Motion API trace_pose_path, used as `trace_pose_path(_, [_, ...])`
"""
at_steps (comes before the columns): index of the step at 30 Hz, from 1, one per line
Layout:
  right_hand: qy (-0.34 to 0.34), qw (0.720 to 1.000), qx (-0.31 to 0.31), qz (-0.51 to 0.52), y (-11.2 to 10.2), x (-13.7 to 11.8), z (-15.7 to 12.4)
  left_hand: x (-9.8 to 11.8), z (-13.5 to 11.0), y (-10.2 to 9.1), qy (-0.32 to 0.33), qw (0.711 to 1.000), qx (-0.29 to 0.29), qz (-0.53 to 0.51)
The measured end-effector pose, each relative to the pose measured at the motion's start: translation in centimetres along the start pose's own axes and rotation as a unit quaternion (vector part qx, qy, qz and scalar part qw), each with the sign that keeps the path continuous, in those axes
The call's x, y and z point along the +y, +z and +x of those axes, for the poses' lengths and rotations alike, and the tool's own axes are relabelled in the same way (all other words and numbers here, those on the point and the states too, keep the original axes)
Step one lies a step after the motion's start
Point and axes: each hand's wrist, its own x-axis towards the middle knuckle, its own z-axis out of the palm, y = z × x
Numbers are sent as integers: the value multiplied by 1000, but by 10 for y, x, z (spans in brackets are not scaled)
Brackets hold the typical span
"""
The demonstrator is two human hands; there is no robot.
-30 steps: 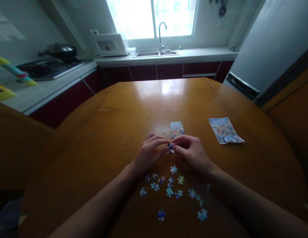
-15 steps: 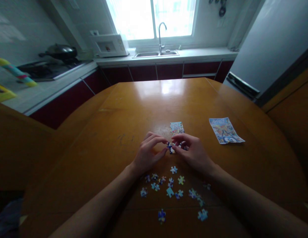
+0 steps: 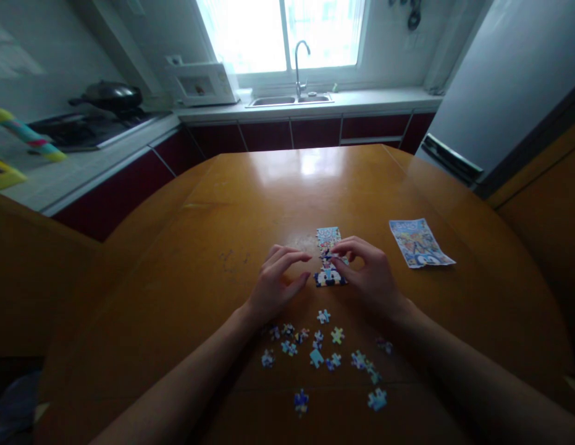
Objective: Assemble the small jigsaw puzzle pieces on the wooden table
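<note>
A narrow strip of joined puzzle pieces (image 3: pixel 330 275) lies on the round wooden table (image 3: pixel 250 204). My right hand (image 3: pixel 373 278) rests just right of the strip, with its thumb and forefinger pinched on a small puzzle piece (image 3: pixel 332 254) at the strip's middle. My left hand (image 3: pixel 274 285) hovers just left of the strip, fingers curved and apart, holding nothing. Several loose puzzle pieces (image 3: pixel 324 355) are scattered on the table between my forearms, nearer to me.
A printed picture sheet (image 3: pixel 419 242) lies to the right of my hands. Beyond the table run a kitchen counter with a sink (image 3: pixel 289 99), a white appliance (image 3: pixel 204 83) and a wok on a hob (image 3: pixel 112 96). A grey fridge (image 3: pixel 495 86) stands at the right.
Both hands pinched one small piece above the table. My right hand has since carried it forward onto the strip, and my left hand has let go and opened.
</note>
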Motion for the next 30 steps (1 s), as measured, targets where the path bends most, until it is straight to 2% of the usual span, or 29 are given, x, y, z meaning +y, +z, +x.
trace_pose_path(3, [2, 1000, 16, -19, -2, 8, 2, -1, 0, 1, -9, 1000, -3, 7])
trace_pose_path(12, [-35, 989, -106, -94, 15, 25, -3, -7, -2, 4, -45, 994, -94, 21])
trace_pose_path(16, [-35, 982, -133, -130, 17, 28, -3, -7, -3, 5, -58, 993, -104, 21])
trace_pose_path(30, [-27, 978, -150, -145, 16, 22, -3, -9, -4, 5, -42, 991, -124, 36])
